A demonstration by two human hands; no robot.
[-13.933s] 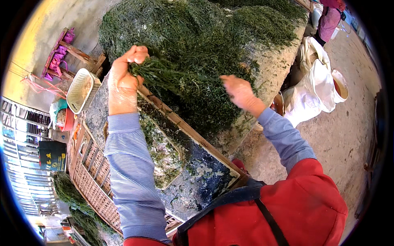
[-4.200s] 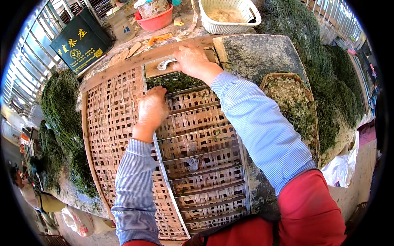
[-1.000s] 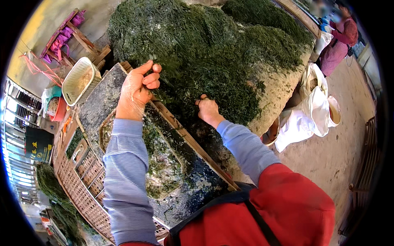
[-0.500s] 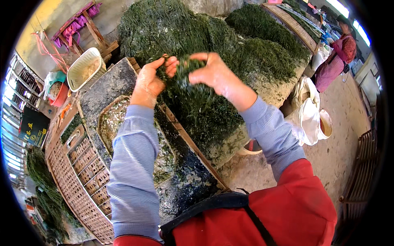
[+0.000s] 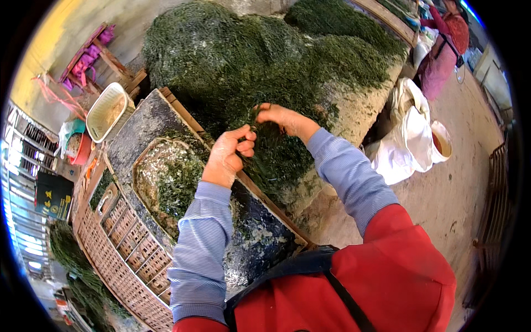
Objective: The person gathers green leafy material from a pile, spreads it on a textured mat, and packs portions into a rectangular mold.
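Note:
A big heap of dark green seaweed (image 5: 221, 61) covers the worktop ahead of me. Over its near edge, my left hand (image 5: 225, 157) is closed, thumb and fingers pinching a thin clump of strands. To its right and slightly farther off, my right hand (image 5: 285, 119) has its fingers bent down and closed on seaweed strands too. Strands hang between and below the two hands; the fingertips of the right are partly hidden in them. Beside my left forearm, a shallow basin (image 5: 138, 160) set in the dark board (image 5: 130, 133) holds loose seaweed bits and whitish grit.
A wooden strip (image 5: 271, 207) runs between board and heap. At left stand a woven tray (image 5: 121, 260), a white basket (image 5: 99, 119) and a red tub (image 5: 80, 152). White sacks (image 5: 406, 141) and a bucket (image 5: 442, 138) are on the right. Another person (image 5: 442, 55) works beyond.
Both hands have come nearer to me, and the blurred seaweed between them has shrunk to a thinner clump. My view has shifted, and more of the basin with its green bits shows.

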